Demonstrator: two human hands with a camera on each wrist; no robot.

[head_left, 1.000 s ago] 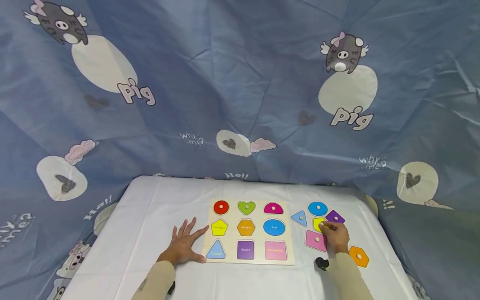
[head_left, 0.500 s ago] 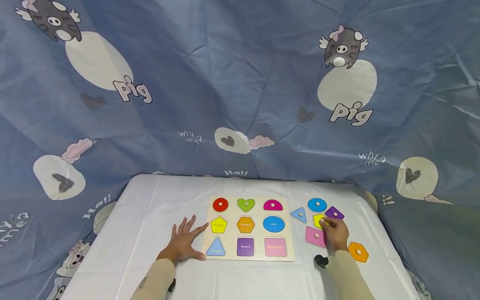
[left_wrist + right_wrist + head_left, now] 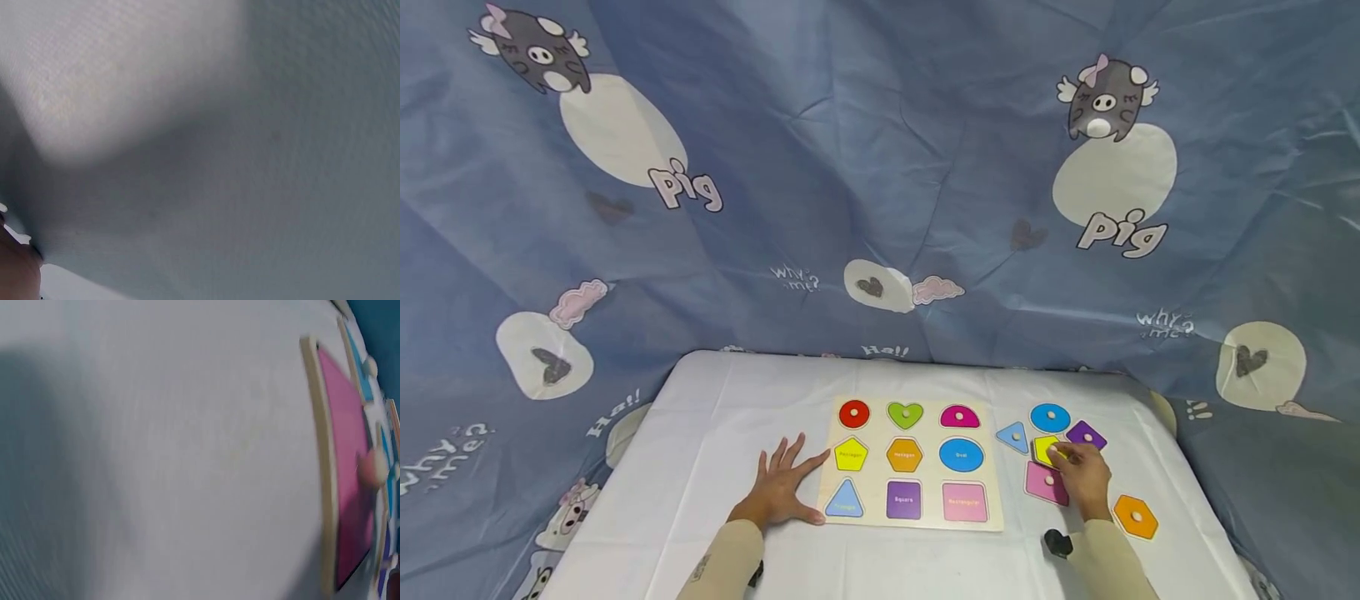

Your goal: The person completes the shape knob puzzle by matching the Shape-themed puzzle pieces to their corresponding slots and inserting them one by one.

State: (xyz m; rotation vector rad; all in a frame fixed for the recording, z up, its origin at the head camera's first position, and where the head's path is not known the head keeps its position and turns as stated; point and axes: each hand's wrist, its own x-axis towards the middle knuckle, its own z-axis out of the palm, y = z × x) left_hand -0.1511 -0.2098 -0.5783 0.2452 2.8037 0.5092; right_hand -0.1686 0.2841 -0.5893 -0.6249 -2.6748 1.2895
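A wooden puzzle board (image 3: 877,475) with printed shapes lies on the white table. My left hand (image 3: 781,492) is spread at its left side, fingers straight, with index finger and thumb at the board's left edge. To the right of the board, my right hand (image 3: 1086,477) pinches the knob of a yellow pentagon puzzle piece (image 3: 1043,451). This piece looks slightly raised above the pieces around it. Close by lie a pink rectangle piece (image 3: 1042,483), a light blue triangle piece (image 3: 1014,438), a blue oval piece (image 3: 1049,418) and a purple piece (image 3: 1086,434).
An orange hexagon piece (image 3: 1136,517) lies right of the right forearm. Red circle (image 3: 854,414), green heart (image 3: 905,414) and magenta half-circle (image 3: 960,417) pieces with knobs sit in the board's top row. A blue patterned cloth (image 3: 880,183) hangs behind the table.
The yellow pentagon piece has shifted slightly left and appears lifted, with the right hand pinching its knob. My left hand keeps its place at the board. The head view has swung a little.
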